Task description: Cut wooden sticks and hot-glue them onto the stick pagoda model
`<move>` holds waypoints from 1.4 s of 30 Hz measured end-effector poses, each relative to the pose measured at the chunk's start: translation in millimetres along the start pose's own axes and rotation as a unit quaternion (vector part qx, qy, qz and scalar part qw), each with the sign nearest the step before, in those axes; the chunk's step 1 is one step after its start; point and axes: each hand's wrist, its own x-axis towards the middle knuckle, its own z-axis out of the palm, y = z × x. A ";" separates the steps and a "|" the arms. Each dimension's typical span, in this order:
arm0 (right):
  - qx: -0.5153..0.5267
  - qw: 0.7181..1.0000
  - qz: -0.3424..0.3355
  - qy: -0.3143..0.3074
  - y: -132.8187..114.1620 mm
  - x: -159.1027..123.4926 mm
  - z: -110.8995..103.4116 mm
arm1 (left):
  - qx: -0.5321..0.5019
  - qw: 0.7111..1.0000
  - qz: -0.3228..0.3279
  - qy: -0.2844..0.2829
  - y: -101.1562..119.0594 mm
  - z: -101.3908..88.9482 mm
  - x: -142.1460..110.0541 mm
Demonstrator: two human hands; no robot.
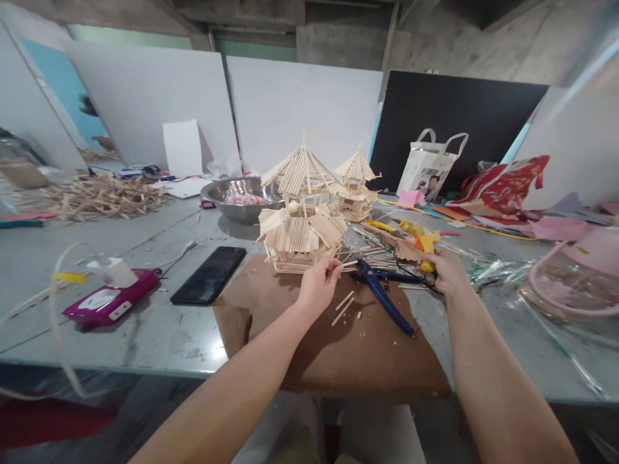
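Between the fingertips of my left hand [318, 283] is a short thin wooden stick [350, 263], pointing right. That hand is just in front of a pavilion model [300, 233] built of pale sticks, with a pointed upper roof and a wider lower one. My right hand [449, 269] is wrapped round the handle of a yellow glue gun [420, 237], its nozzle aimed left over loose sticks. Blue-handled pliers [387, 304] lie between the hands, their jaws close to the stick's end. Short cut sticks [343, 310] rest on a brown board [294, 348].
Behind the model stand a smaller stick pavilion [356, 187] and a steel bowl [225, 193]. To the left are a black phone [209, 276], a purple power strip [113, 299] with cords, and a twig pile [101, 196]. Clear plastic wrappers [493, 270] and a pink-rimmed container [570, 283] lie right.
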 end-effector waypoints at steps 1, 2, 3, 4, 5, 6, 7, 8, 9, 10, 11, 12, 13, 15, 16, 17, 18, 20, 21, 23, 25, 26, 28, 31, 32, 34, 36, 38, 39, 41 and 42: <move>0.012 1.000 0.005 -0.020 -4.5 -5.0 3.0 | 0.009 1.000 0.003 0.004 -0.6 -0.5 -0.1; 0.022 0.999 0.005 -0.039 -9.2 -10.5 6.3 | 0.020 1.000 0.005 0.008 -1.4 -1.0 -0.1; 0.034 0.998 -0.001 -0.054 -13.7 -16.1 9.7 | 0.032 0.999 0.008 0.013 -2.1 -1.3 -0.2; 0.057 0.996 -0.021 -0.069 -17.6 -21.5 13.1 | 0.044 0.999 0.010 0.018 -2.7 -1.6 -0.2; 0.072 0.993 -0.044 -0.086 -20.6 -26.6 16.4 | 0.055 0.998 0.011 0.023 -3.2 -1.8 -0.2; 0.081 0.990 -0.061 -0.099 -22.6 -31.0 19.5 | 0.065 0.997 0.011 0.026 -3.5 -1.9 -0.2; 0.087 0.987 -0.076 -0.111 -23.7 -34.8 22.2 | 0.074 0.997 0.011 0.028 -3.5 -1.9 -0.2; 0.086 0.985 -0.085 -0.121 -24.0 -37.9 24.7 | 0.082 0.996 0.012 0.030 -3.3 -2.0 -0.2; 0.076 0.985 -0.088 -0.128 -23.9 -40.6 27.0 | 0.088 0.996 0.013 0.030 -2.8 -2.2 -0.2; 0.061 0.985 -0.088 -0.133 -23.6 -43.2 29.3 | 0.094 0.995 0.014 0.030 -2.2 -2.4 -0.2; 0.046 0.986 -0.085 -0.138 -23.5 -45.9 31.9 | 0.098 0.995 0.014 0.028 -1.6 -2.7 -0.2; 0.033 0.986 -0.083 -0.141 -23.9 -48.9 34.8 | 0.100 0.995 0.012 0.027 -0.9 -3.0 -0.3; 0.025 0.986 -0.081 -0.143 -24.6 -52.5 38.3 | 0.101 0.995 0.010 0.024 -0.2 -3.3 -0.3; 0.031 0.984 -0.088 -0.150 -26.8 -61.0 46.9 | 0.094 0.995 0.005 0.018 1.1 -3.5 -0.6; 0.031 0.983 -0.093 -0.153 -27.5 -65.6 51.8 | 0.085 0.996 0.005 0.014 1.7 -3.4 -0.7; 0.028 0.981 -0.098 -0.162 -27.8 -70.0 56.9 | 0.072 0.997 0.005 0.010 2.4 -3.1 -0.8; 0.030 0.979 -0.107 -0.173 -27.2 -74.0 61.9 | 0.057 0.998 0.004 0.006 3.0 -2.7 -0.9; 0.036 0.973 -0.123 -0.190 -24.0 -80.1 70.8 | 0.017 1.000 -0.007 -0.001 4.2 -1.4 -0.6; 0.041 0.971 -0.127 -0.196 -21.7 -82.0 74.4 | -0.009 1.000 -0.017 -0.004 4.7 -0.7 -0.3; 0.048 0.970 -0.129 -0.203 -17.1 -84.2 79.5 | -0.068 0.997 -0.044 -0.011 5.0 1.1 0.9; 0.054 0.970 -0.127 -0.201 -14.2 -85.2 82.3 | -0.135 0.988 -0.073 -0.023 5.0 2.9 2.2; 0.057 0.971 -0.124 -0.198 -13.7 -85.5 83.1 | -0.166 0.982 -0.090 -0.030 5.0 3.6 2.7; 0.062 0.973 -0.114 -0.190 -13.8 -86.4 84.4 | -0.219 0.966 -0.126 -0.047 5.4 4.7 3.1; 0.064 0.975 -0.102 -0.188 -14.3 -88.1 86.3 | -0.277 0.943 -0.172 -0.075 7.5 5.2 2.6; 0.064 0.974 -0.104 -0.190 -14.1 -88.6 87.0 | -0.288 0.937 -0.179 -0.080 8.3 5.1 2.4; 0.063 0.972 -0.114 -0.196 -13.7 -89.4 87.8 | -0.300 0.932 -0.184 -0.081 9.4 5.2 2.2; 0.063 0.971 -0.122 -0.196 -13.8 -90.0 88.0 | -0.301 0.932 -0.186 -0.078 9.5 5.6 2.2; 0.062 0.972 -0.124 -0.189 -14.7 -90.5 87.7 | -0.296 0.933 -0.187 -0.075 8.5 6.2 2.4; 0.060 0.974 -0.123 -0.183 -15.4 -90.7 87.6 | -0.293 0.935 -0.187 -0.075 7.8 6.6 2.5; 0.056 0.975 -0.123 -0.175 -16.6 -91.1 87.7 | -0.285 0.938 -0.184 -0.075 6.4 7.1 2.6; 0.055 0.976 -0.121 -0.172 -17.0 -91.3 87.9 | -0.282 0.939 -0.181 -0.076 5.9 7.2 2.6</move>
